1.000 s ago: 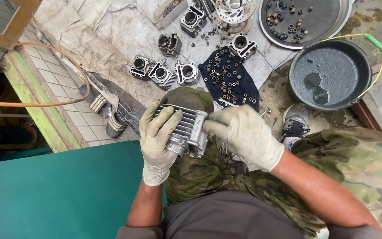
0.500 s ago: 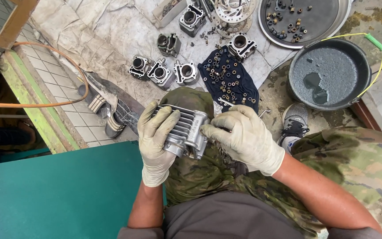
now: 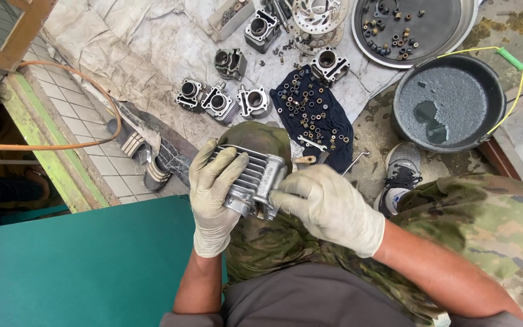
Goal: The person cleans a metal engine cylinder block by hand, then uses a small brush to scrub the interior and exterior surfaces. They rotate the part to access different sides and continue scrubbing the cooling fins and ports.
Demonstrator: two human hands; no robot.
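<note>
Finned engine cylinder (image 3: 250, 180) sits at frame centre, raised above the person's lap and tilted, its cooling ribs facing up toward the camera, seemingly so its end face can be worked on or looked over.

Left hand (image 3: 212, 195), in a pale soiled glove, is clamped around the ribbed side at 9 o'clock of the part, fingers wrapped over the top, carrying its weight. Right hand (image 3: 328, 208), also gloved, is closed against the flange end at 3 o'clock, fingertips pressing on the rim; whether it pinches a small tool or scrap there cannot be told.

At 12 o'clock, on a grey ground sheet (image 3: 122, 48), three similar cylinders (image 3: 222, 102) lie in a row, likely set apart in sequence. A dark cloth (image 3: 316, 115) just beyond the knee holds many small rings and bushings, kept together against loss. At 2 o'clock a black basin (image 3: 449, 103) holds murky liquid, near enough for rinsing.
</note>
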